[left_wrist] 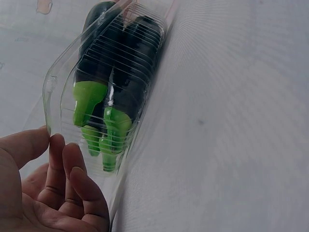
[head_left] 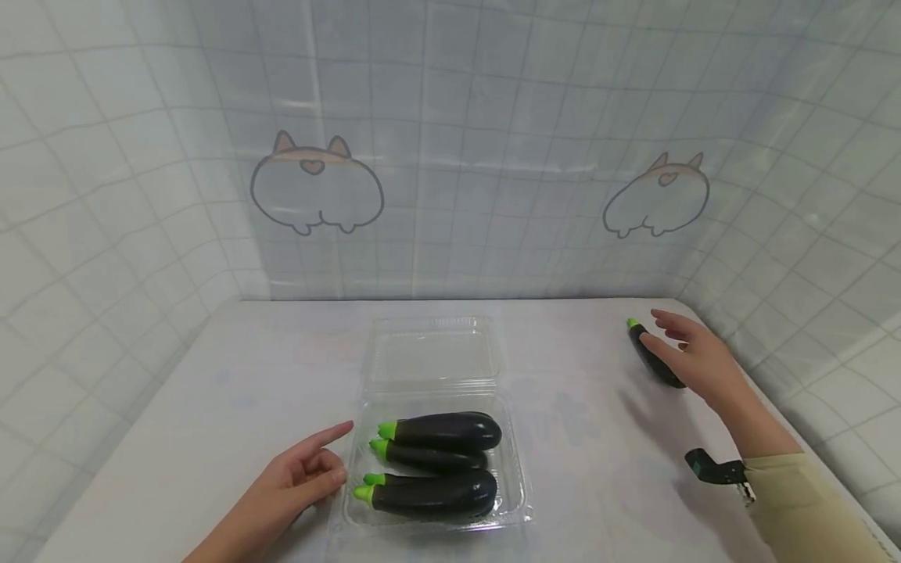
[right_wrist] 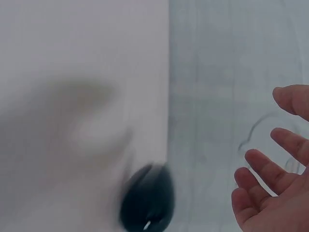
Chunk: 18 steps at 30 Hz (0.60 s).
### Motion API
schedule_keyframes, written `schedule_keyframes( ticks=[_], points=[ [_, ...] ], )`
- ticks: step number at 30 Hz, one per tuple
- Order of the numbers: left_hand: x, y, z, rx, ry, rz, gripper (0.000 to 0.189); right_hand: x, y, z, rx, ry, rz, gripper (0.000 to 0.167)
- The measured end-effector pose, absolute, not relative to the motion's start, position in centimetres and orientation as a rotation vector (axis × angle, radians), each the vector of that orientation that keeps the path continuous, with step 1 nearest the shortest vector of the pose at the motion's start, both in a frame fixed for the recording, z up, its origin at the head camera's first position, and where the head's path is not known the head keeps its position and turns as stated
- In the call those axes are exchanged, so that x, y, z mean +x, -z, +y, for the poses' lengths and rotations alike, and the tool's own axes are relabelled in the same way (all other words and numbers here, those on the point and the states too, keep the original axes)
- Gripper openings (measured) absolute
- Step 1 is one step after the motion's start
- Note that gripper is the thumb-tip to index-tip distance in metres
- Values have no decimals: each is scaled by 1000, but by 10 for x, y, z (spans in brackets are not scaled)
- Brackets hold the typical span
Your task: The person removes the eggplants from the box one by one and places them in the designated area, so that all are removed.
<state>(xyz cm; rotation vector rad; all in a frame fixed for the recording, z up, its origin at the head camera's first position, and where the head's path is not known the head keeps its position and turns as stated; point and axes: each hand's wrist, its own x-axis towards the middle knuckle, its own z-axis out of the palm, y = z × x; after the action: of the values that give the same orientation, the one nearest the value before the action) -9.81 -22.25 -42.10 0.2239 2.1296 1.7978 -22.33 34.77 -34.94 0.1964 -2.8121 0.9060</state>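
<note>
A clear plastic clamshell container (head_left: 517,469) lies with its lid (head_left: 434,356) folded back. Several dark eggplants (head_left: 439,494) with bright green stem ends pointing left fill its base. My left hand (head_left: 285,489) is at the container's left side; in the left wrist view, thumb and a fingertip (left_wrist: 57,141) pinch its rim. Far to the right another eggplant (head_left: 655,357) lies on the table, its green end pointing away. My right hand (head_left: 697,360) hovers over it with spread, slightly bent fingers and holds nothing. In the right wrist view this eggplant (right_wrist: 147,198) shows apart from the fingers.
A white table (head_left: 563,438) lies under everything. Grid-patterned curtain-like sheets (head_left: 486,156) with cartoon animal drawings enclose the back and sides; the right sheet (head_left: 831,297) runs close beside my right arm. A dark strap-like device (head_left: 714,467) sticks out at the right wrist.
</note>
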Motion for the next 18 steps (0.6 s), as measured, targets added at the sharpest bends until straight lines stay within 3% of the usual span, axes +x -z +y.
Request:
schedule_keyframes(
  ticks=[18],
  points=[
    [-99, 421, -220, 242, -1789, 2136, 64, -212, 329, 269, 494, -1022, -2830, 62]
  ],
)
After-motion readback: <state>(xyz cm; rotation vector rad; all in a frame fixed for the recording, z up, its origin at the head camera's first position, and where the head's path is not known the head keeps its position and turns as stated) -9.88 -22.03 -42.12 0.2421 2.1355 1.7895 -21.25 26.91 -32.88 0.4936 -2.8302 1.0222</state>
